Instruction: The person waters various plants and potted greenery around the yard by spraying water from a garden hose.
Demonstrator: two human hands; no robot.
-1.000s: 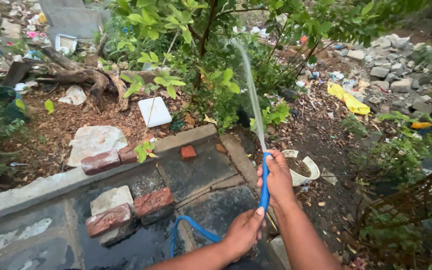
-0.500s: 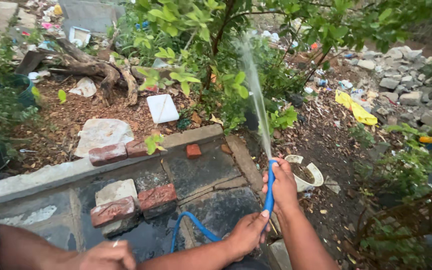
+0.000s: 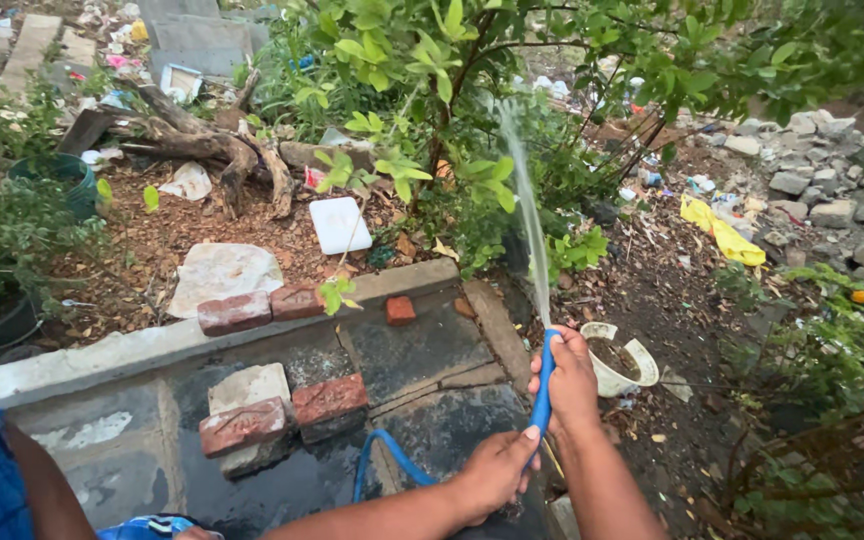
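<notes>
Around the blue hose [image 3: 542, 395] I had both hands clenched: my right hand [image 3: 570, 378] gripped it near the nozzle end, my left hand [image 3: 492, 470] just behind and below. Water [image 3: 527, 210] arced up from my right hand toward the green bush [image 3: 452, 120]. Just right of it stood 1 white pot [image 3: 620, 360].

Daylit yard: wet concrete slab [image 3: 422, 350] with red bricks [image 3: 282, 410], leafy shrubs [image 3: 432, 90], perhaps rubble [image 3: 812, 190] beyond.
</notes>
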